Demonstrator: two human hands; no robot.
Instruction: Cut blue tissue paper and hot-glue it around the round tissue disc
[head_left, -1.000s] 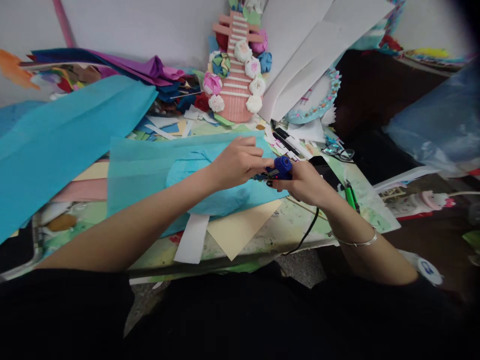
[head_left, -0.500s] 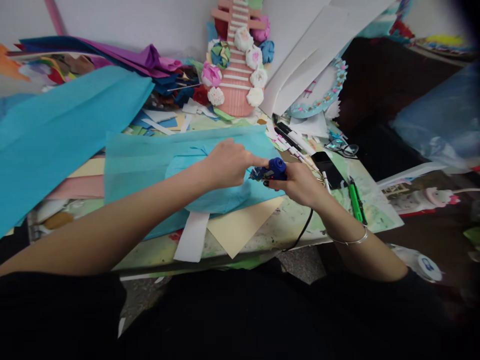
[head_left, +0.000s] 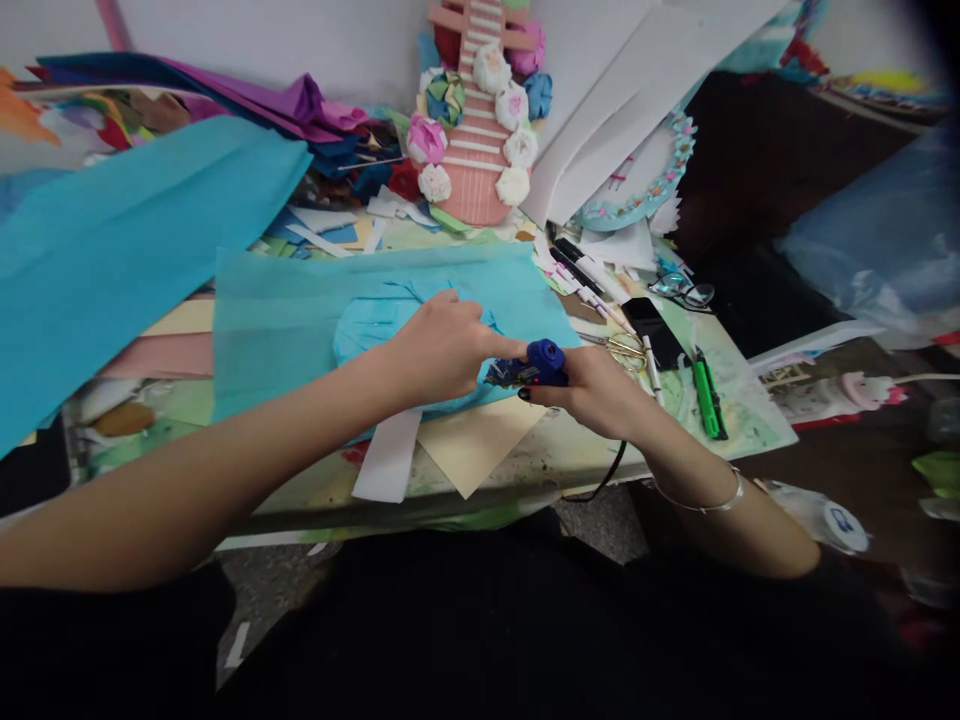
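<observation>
Drawing nearer the cream card (head_left: 480,452), the right hand (head_left: 600,390) is gripping the blue glue gun (head_left: 541,366) just beyond the card's right corner, seemingly allowing closer handling, while the left hand (head_left: 444,346) is pointing at it, whether holding anything I can't tell.

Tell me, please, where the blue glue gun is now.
In the head view, the blue glue gun is just right of centre, in the right hand, beside the left hand.

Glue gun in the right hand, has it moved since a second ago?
Yes. Judged against the phone, the glue gun in the right hand has shifted left and closer to the person.
</observation>
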